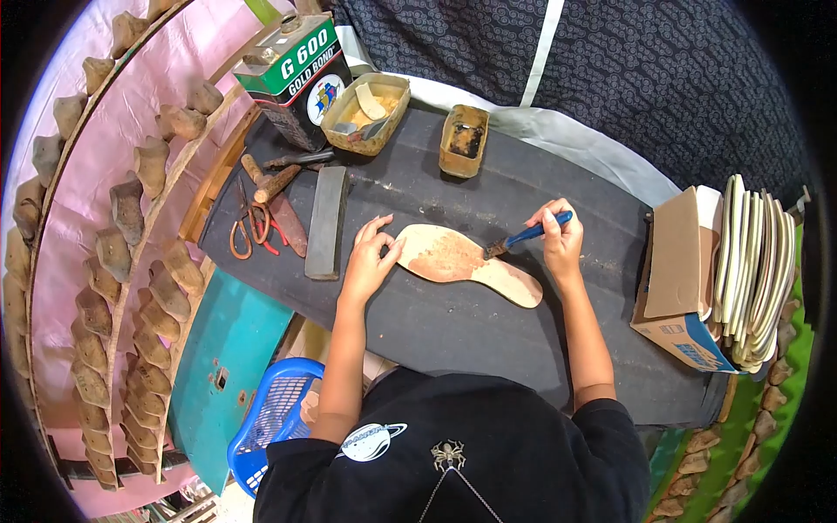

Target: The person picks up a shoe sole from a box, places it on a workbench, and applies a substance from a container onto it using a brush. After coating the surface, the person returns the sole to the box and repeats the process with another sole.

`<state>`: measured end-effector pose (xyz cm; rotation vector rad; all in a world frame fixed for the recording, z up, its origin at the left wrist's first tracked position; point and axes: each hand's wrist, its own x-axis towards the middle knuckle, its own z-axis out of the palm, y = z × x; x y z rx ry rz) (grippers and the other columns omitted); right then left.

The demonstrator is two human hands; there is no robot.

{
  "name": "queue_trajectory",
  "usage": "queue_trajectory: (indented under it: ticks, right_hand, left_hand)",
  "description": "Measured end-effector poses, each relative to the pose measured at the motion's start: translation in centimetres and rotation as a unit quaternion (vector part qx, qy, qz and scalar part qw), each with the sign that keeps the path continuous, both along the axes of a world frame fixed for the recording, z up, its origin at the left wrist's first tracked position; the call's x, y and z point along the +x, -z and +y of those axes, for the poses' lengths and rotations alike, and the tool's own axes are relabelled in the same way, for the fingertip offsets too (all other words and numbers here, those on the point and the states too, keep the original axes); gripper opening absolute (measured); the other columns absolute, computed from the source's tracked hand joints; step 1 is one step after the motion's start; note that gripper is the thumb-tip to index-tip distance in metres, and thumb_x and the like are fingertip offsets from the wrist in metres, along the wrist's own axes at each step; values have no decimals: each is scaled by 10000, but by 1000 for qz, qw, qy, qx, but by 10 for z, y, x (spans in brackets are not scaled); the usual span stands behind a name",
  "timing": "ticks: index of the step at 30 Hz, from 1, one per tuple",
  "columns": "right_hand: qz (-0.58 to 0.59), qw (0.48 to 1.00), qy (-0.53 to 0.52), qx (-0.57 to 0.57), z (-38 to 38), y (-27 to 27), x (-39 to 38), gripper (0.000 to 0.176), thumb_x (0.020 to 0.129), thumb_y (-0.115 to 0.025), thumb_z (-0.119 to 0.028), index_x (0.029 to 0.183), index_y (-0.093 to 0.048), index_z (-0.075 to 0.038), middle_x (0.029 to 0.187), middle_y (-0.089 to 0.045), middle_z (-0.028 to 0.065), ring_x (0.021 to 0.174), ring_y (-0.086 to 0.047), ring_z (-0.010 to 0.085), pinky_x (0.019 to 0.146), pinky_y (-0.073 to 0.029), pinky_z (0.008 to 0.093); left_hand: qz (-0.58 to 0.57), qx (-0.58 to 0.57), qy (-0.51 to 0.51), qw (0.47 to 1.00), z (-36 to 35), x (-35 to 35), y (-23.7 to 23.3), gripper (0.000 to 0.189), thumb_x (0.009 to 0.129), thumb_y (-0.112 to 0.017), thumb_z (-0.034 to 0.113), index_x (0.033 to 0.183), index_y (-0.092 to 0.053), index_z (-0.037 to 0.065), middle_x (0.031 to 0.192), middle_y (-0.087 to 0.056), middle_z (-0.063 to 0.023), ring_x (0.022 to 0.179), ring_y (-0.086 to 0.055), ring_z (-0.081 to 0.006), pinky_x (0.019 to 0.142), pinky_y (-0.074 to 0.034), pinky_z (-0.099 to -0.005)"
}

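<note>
My right hand (561, 240) grips brush (528, 234) against sole (440, 254), on dark mat (453, 336); left hand (370, 257) at sole's end, can't tell if pinching. Big tub (370, 143): pale piece (370, 102). Small tub (459, 164): dark residue (469, 139). Tin (296, 83) contents hidden.

The sole (453, 260) looks matt and roughly stained, the brush handle (527, 234) smooth, the can (301, 100) metal.

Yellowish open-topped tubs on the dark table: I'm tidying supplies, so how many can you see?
2: a larger yellowish tub beside the green-and-black metal can, and a smaller yellowish tub farther right. Others could hide behind the can.
</note>
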<state>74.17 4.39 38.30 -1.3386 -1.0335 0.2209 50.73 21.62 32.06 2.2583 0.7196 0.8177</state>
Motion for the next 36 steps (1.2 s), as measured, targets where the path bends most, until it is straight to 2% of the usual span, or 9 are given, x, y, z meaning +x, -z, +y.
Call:
queue_trajectory:
  ticks: [6, 13, 19, 22, 24, 26, 30, 34, 36]
  right_hand:
    - [51, 994, -96, -11, 13, 6, -21, 168, 865, -500, -174, 853, -498, -6, 888, -586, 93, 742, -544, 106, 629, -467, 224]
    - [-35, 998, -44, -13, -11, 4, -10, 172, 836, -501, -170, 738, -468, -32, 742, -563, 65, 689, -513, 122, 664, -411, 259]
    - [-79, 995, -21, -50, -22, -14, 1, 221, 834, -503, -206, 703, -475, -30, 622, -548, 39, 570, -489, 99, 549, -400, 230]
    - [-75, 997, -7, 6, -9, -18, 5, 225, 830, -508, -215, 707, -483, -28, 610, -554, 32, 546, -487, 94, 528, -398, 230]
    - [-50, 999, -4, 10, 2, -24, 7, 211, 846, -503, -208, 740, -493, -25, 665, -579, 46, 553, -493, 84, 514, -403, 222]
    - [66, 992, -1, 106, 23, -28, 9, 181, 863, -497, -195, 796, -499, -26, 744, -603, 63, 579, -501, 69, 517, -412, 202]
    - [44, 986, 18, 158, 65, -33, 19, 125, 865, -501, -133, 878, -502, -8, 893, -601, 88, 675, -559, 88, 605, -480, 210]
    - [-33, 997, 49, 57, 104, -22, 34, 165, 836, -558, -171, 844, -522, -10, 709, -567, 26, 617, -531, 65, 566, -453, 216]
    - [-85, 994, 68, 32, 121, -14, 42, 194, 807, -586, -195, 831, -520, -14, 645, -542, 64, 563, -520, 97, 524, -424, 261]
  left_hand:
    - [-2, 2, 1, 1000, 0, 0, 0, 195, 756, -603, 172, 705, -549, -9, 1169, -484, -159, 1142, -384, -340, 930, -319, -377]
    - [-1, 1, 5, 1000, -1, 0, -2, 195, 764, -592, 172, 709, -544, -9, 1171, -478, -161, 1134, -388, -342, 928, -321, -381]
    - [-12, 27, 1, 1000, -3, 1, 0, 209, 784, -575, 175, 708, -528, -14, 1163, -481, -167, 1128, -393, -346, 920, -329, -385]
    - [-16, 40, -7, 999, -3, 1, 0, 204, 789, -568, 168, 714, -526, -16, 1141, -495, -171, 1118, -403, -347, 915, -334, -386]
    - [-40, 27, -5, 999, -1, 2, 2, 203, 792, -565, 167, 717, -526, -18, 1115, -513, -172, 1101, -416, -352, 908, -339, -386]
    - [-56, 34, -7, 998, 3, 2, 5, 195, 797, -561, 165, 729, -534, -16, 1085, -530, -168, 1062, -447, -337, 892, -349, -376]
    - [-119, -35, -12, 992, 7, 7, 9, 188, 808, -552, 156, 744, -549, -20, 1014, -560, -159, 956, -511, -291, 843, -375, -351]
    - [-170, -70, -47, 982, 0, 14, 5, 208, 823, -547, 163, 759, -564, -34, 914, -588, -139, 800, -562, -216, 726, -426, -299]
    - [-189, -87, -62, 976, -3, 18, 7, 215, 826, -549, 169, 766, -569, -36, 885, -591, -130, 767, -560, -189, 691, -431, -281]
